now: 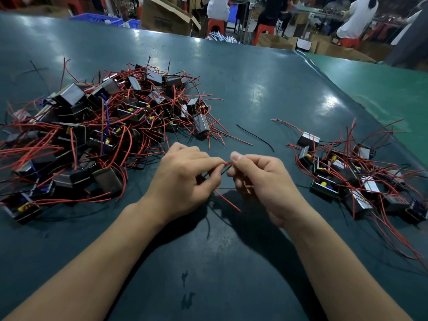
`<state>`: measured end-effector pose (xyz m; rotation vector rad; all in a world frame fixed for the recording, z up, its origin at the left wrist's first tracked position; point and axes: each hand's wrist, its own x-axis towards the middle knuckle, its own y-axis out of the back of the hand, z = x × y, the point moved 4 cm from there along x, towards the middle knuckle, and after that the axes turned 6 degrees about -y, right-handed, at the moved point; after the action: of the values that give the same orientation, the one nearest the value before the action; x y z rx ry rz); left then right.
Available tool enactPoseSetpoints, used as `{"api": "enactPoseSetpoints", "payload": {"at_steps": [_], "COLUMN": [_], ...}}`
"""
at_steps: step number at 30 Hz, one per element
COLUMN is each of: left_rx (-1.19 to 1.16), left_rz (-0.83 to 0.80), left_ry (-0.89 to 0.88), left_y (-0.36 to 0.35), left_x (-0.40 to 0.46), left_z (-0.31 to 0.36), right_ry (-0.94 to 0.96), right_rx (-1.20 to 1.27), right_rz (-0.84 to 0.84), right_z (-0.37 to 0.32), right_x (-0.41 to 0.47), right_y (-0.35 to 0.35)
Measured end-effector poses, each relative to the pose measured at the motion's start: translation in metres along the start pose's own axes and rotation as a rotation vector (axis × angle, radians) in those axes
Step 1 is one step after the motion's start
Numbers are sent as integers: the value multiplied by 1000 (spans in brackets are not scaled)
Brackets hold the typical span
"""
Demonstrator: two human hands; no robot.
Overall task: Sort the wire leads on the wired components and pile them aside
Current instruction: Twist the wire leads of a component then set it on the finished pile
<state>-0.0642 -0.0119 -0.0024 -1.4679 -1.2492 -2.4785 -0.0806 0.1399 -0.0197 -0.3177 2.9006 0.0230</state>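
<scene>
My left hand (185,179) and my right hand (261,181) meet over the middle of the table, both pinching the red wire leads (228,200) of one component. A red end shows between the two thumbs; the component itself is hidden under my hands. A big tangled heap of black wired components (104,126) with red leads lies to the left. A smaller pile of the same components (354,179) lies to the right, its leads trailing toward the near edge.
The dark green table (254,84) carries a loose black wire (254,136) just beyond my hands. Cardboard boxes (166,17), blue crates (97,19) and seated people on red stools are behind the far edge. A lighter green mat (382,89) overlaps at the right.
</scene>
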Motion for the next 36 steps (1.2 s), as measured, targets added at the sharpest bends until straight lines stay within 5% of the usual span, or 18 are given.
{"api": "enactPoseSetpoints", "payload": {"at_steps": [5,9,14,21,29,36], "left_rx": [-126,-58,104,91,60,-121], "left_rz": [49,22,-22,66,95,89], "left_ry": [127,83,-22,91,142,212], "left_y": [6,6,1,5,2,3], "left_x": [-2,-3,-3,-2,-3,-3], "left_z": [-6,-7,-1,-6,-7,-12], "right_ry": [273,80,-19,22,61,549], "right_rx": [-233,163,75,279,231,-364], "right_rz": [22,-118,-74,-29,67,154], "right_z": [-12,-5,11,6,10,-9], "right_x": [1,3,7,11,12,5], "right_y": [13,11,-5,-1,-11,-2]}}
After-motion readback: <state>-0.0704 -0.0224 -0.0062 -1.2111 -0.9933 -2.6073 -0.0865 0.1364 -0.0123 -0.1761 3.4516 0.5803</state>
